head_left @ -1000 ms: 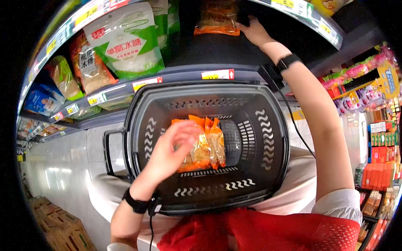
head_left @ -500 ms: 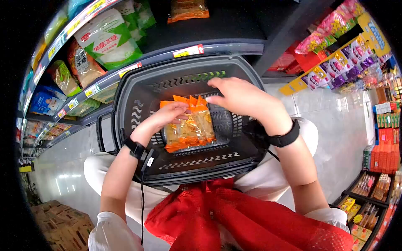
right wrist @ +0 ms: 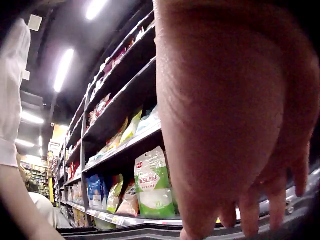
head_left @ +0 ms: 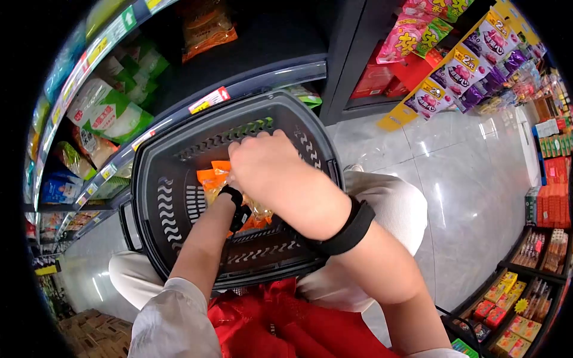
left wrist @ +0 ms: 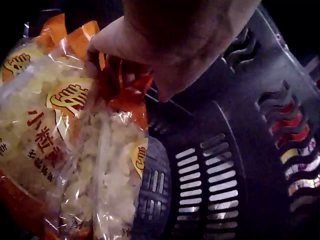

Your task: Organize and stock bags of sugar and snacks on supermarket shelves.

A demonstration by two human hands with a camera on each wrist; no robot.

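Note:
Several clear bags of yellow rock sugar (head_left: 260,213) with orange ends stand in the black shopping basket (head_left: 156,155) before the person. In the left wrist view, the left hand (left wrist: 170,47) grips the orange top of one bag of rock sugar (left wrist: 122,160), its fingers curled there. From the head camera, the left hand is mostly hidden beneath the right. The right hand (head_left: 262,164) is held over the basket and the bags, crossing above the left. In the right wrist view, its fingers (right wrist: 248,212) hang down loosely, parted, with nothing between them.
The basket stands between the person's knees, against a shelf (head_left: 280,74). On that shelf lies another orange-edged bag (head_left: 209,36), with white-green bags (head_left: 110,116) to the left. Candy packs (head_left: 465,68) hang at the right. Boxed goods (head_left: 501,298) fill a low rack at lower right.
The right hand has come back from the shelf and crossed over the basket to the left. The left hand has reached deeper among the bags and now grips one. The view has swung right.

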